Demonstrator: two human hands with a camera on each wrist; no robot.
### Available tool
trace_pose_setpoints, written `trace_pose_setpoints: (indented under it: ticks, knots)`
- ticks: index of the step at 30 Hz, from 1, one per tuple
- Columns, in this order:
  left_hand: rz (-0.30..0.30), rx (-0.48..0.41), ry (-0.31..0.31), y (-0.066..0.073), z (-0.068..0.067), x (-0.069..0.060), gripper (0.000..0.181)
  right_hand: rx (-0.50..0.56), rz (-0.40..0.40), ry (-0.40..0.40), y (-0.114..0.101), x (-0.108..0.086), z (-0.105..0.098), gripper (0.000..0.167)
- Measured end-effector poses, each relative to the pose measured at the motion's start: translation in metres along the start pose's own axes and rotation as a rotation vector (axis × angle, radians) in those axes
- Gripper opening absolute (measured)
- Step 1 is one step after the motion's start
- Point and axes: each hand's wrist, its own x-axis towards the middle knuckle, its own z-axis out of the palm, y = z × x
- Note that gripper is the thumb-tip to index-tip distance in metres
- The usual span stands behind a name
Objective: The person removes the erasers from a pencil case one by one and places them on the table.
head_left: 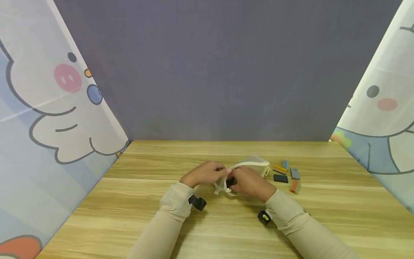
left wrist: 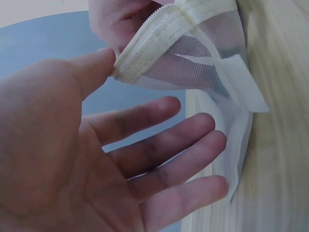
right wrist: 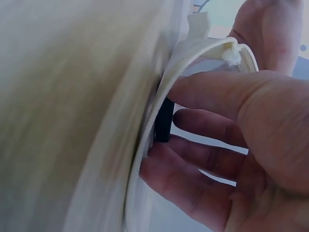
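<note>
A mesh zip bag [head_left: 255, 166] with a cream zipper lies on the table, its mouth toward the person. My left hand [head_left: 208, 172] is at the left end of the mouth. In the left wrist view its thumb touches the zipper edge [left wrist: 126, 67], while the other fingers are spread and loosely bent below. My right hand [head_left: 249, 181] reaches into the mouth. In the right wrist view its thumb and fingers are around a small black block-like object [right wrist: 164, 121], partly hidden by the zipper edge and fingers; its exact kind is unclear.
Right of the bag lie several small flat pieces: a black one [head_left: 280, 178], a grey one [head_left: 295, 173], a blue one [head_left: 285, 164], a yellow one [head_left: 280, 169] and an orange-and-green one [head_left: 295, 187]. A dark panel [head_left: 226, 72] stands behind the wooden table [head_left: 145, 162].
</note>
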Motion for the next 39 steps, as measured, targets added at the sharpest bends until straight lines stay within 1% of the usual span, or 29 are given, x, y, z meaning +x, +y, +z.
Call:
trace_pose_setpoints:
  ticks: [3,5,9,16,20,24,26,29,32,36,39]
  knots:
    - [-0.021,0.018,0.012,0.000,0.001,-0.001,0.042,0.020,-0.005,-0.021,0.002,-0.001,0.000,0.021]
    - [-0.029,0.032,0.024,0.000,0.001,-0.001,0.041,0.030,0.011,-0.037,0.002,0.000,-0.001,0.020]
    - [-0.043,0.028,0.037,-0.001,0.001,-0.001,0.038,0.046,0.036,-0.059,0.000,0.001,-0.003,0.019]
    - [-0.060,0.041,0.042,0.000,0.001,-0.002,0.037,0.077,0.011,-0.082,0.002,0.001,-0.006,0.016]
    - [-0.058,0.053,0.046,0.001,0.002,-0.001,0.036,0.105,0.012,-0.086,0.001,-0.002,-0.013,0.029]
    - [-0.072,0.038,0.038,0.001,0.001,-0.001,0.037,0.117,0.060,-0.126,-0.003,-0.005,-0.025,0.046]
    - [-0.079,0.026,0.031,0.000,0.000,-0.002,0.039,0.113,0.070,-0.152,-0.005,-0.006,-0.030,0.049]
    - [-0.090,0.022,0.025,-0.001,-0.001,-0.004,0.044,0.109,0.065,-0.180,-0.004,-0.007,-0.037,0.046]
    - [-0.103,0.022,0.033,-0.002,-0.001,-0.005,0.045,0.117,0.043,-0.176,-0.002,-0.010,-0.044,0.041]
    - [-0.122,0.009,0.033,0.001,0.002,-0.004,0.043,0.128,0.061,-0.156,-0.001,-0.016,-0.048,0.041]
    - [-0.120,0.015,0.031,0.003,0.003,-0.003,0.043,0.121,0.058,-0.136,0.002,-0.022,-0.050,0.040]
